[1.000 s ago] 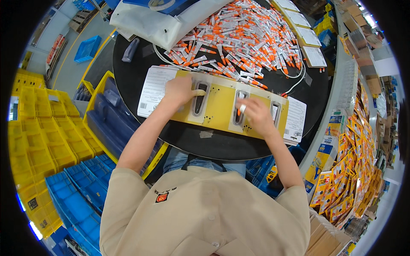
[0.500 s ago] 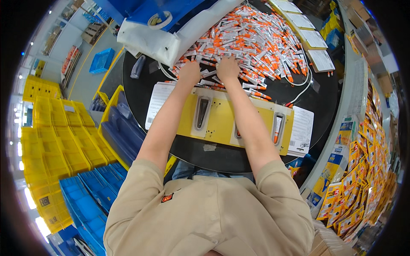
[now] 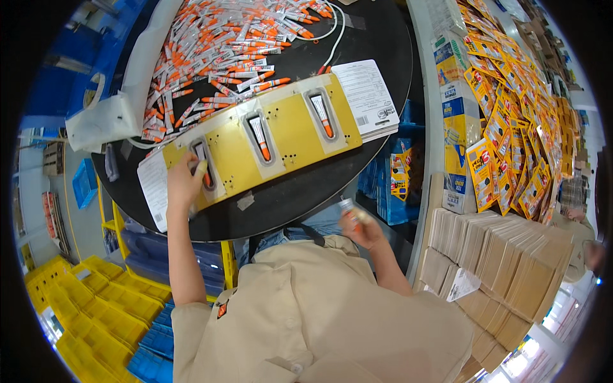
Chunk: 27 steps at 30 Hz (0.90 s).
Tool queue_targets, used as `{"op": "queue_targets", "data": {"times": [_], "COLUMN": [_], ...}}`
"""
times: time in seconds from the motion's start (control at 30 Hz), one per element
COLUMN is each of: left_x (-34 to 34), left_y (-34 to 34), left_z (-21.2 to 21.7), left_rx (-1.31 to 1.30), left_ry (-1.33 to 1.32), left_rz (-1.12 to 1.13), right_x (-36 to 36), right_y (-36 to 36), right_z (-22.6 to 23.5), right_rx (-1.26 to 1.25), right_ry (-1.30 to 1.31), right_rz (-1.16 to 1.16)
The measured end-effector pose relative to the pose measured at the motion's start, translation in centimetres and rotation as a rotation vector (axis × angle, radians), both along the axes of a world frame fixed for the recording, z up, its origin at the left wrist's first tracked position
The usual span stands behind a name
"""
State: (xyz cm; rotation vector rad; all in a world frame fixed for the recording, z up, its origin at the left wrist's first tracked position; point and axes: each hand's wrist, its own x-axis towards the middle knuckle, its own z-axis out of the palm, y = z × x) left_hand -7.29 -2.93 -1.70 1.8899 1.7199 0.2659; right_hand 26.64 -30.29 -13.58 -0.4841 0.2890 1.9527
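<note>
My left hand (image 3: 183,183) is at the left slot of a yellow fixture board (image 3: 231,175), its fingers closed on a small white glue tube (image 3: 202,155) with an orange cap. A clear plastic blister lines each slot. One glue tube (image 3: 257,135) lies in the middle slot and another tube (image 3: 320,113) in the right slot, caps toward me. My right hand (image 3: 364,228), somewhat blurred, is off the table edge near my body, closed around white-and-orange glue tubes (image 3: 349,216); how many is hidden.
A heap of glue tubes (image 3: 223,45) covers the far part of the round black table (image 3: 281,201). Printed cards (image 3: 367,96) lie under both board ends. A white cable (image 3: 337,41) runs behind. Orange packs (image 3: 488,175) and cardboard (image 3: 491,255) stand right; yellow crates (image 3: 96,306) lower left.
My view has swung right. Both hands have left the heap: the left is now at the board's left slot, the right beside my body with tubes. A tube now lies in the formerly vacant left slot.
</note>
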Motion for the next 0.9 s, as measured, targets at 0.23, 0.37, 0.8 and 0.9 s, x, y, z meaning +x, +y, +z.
{"op": "queue_targets", "data": {"times": [0.23,0.37,0.8,0.9], "left_x": [-9.9,-14.7,-9.3,-5.4], "left_y": [0.7,1.4,-1.7,-1.7], "left_z": [0.1,-1.5,8.0,3.5], "left_rx": [0.196,-0.133,-0.01,0.056], "left_ry": [0.044,0.362,-0.101,0.233], "left_rz": [0.39,0.346,0.213,0.15], "right_x": [6.9,6.0,12.4,11.6], "right_y": [0.9,8.9,25.9,25.4], "right_z": [-3.2,4.4,0.9,3.0], "right_rx": [-0.779,0.164,-0.107,0.104], "right_ry": [-1.129,-1.89,-2.529,-2.803], "right_rz": [-0.224,-0.243,-0.086,-0.297]}}
